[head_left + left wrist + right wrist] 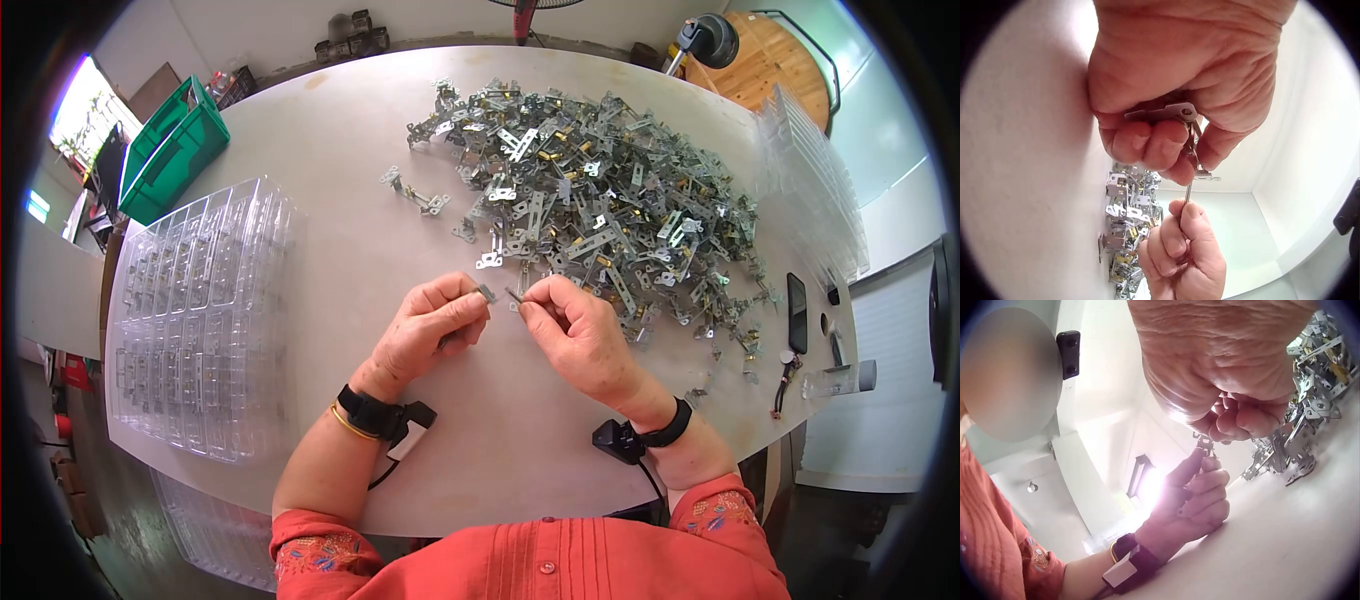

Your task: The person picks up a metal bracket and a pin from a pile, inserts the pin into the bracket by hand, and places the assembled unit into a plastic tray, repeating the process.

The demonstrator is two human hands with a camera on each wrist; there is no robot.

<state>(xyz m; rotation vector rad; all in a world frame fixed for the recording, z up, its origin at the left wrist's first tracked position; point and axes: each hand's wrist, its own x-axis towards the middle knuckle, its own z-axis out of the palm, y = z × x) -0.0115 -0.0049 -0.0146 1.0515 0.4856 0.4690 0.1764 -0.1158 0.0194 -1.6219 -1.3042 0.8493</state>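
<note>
Both hands are close together above the table, in front of a heap of metal parts [600, 200]. The left hand [432, 328] grips a small metal bracket [1166, 113], its fingers curled round the plate and the thumb against its end. A thin metal pin or strip [1187, 195] is pinched between thumb and forefinger of the right hand [582, 335]; in the left wrist view its upper end meets the bracket. In the right wrist view the bracket's end [1205, 442] shows above the left fingertips, and the right fingers hide the pin.
Clear plastic trays [200, 330] holding parts are stacked at the left, beside a green crate [175, 150]. More clear trays [815, 190] stand at the right. A phone [797, 312], a strap [787, 385] and a bottle [835, 381] lie near the right edge.
</note>
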